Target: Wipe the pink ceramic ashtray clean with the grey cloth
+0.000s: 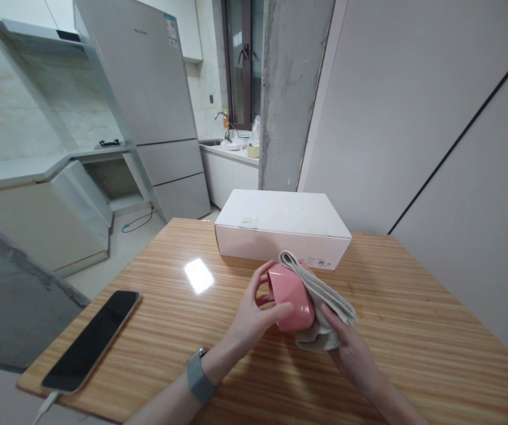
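Observation:
A glossy pink cup [290, 296] with rounded corners is tilted on its side above the table, its opening turned to the left. My left hand [260, 307] grips it, thumb on the outer wall and fingers at the rim. A folded light grey cloth [320, 298] lies against the cup's right side. In my right hand [347, 339] the cloth is held, pressed to the cup; some of those fingers are hidden behind it. A watch with a grey band [201, 378] is on my left wrist.
A white box [280, 221] stands just behind the cup on the wood-grain table [156, 342]. A black-screened phone [94, 339] with a charging cable [46, 406] lies at the left edge. Beyond are a fridge [147, 77] and a bare concrete pillar [287, 88].

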`<state>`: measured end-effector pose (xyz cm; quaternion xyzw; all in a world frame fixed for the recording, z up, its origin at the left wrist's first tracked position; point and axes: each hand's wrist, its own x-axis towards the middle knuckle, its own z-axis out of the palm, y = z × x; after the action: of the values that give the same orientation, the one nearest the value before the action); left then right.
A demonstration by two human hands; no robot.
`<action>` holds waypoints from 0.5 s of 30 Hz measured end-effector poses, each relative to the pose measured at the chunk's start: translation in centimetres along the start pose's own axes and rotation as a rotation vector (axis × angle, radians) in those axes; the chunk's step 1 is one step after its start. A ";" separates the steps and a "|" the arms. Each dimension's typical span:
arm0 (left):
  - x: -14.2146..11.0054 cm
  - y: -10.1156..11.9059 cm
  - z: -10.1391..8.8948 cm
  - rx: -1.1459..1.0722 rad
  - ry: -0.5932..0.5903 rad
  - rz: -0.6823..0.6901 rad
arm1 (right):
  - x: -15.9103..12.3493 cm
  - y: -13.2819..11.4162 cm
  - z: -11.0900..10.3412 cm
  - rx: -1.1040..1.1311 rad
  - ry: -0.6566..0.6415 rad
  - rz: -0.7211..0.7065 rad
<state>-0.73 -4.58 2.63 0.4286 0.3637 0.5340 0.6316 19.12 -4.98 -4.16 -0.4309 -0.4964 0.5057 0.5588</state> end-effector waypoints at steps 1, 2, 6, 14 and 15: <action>-0.2 0.1 0.1 0.004 -0.027 -0.015 | 0.1 -0.4 0.4 0.040 0.021 0.037; -0.3 0.2 0.3 0.011 -0.057 -0.033 | 0.2 -0.8 0.8 0.093 0.045 0.073; -0.7 0.2 0.6 0.073 -0.103 -0.037 | 0.4 -3.0 2.3 0.263 0.065 0.131; -0.4 0.1 0.2 0.242 -0.051 0.152 | 0.4 -5.4 4.0 0.359 0.085 0.243; -0.4 0.1 0.2 0.238 -0.049 0.155 | 0.4 -5.1 3.9 0.345 0.094 0.237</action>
<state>-0.69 -5.00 2.84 0.5401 0.3747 0.5239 0.5417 15.98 -5.22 1.42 -0.4073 -0.3216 0.6246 0.5835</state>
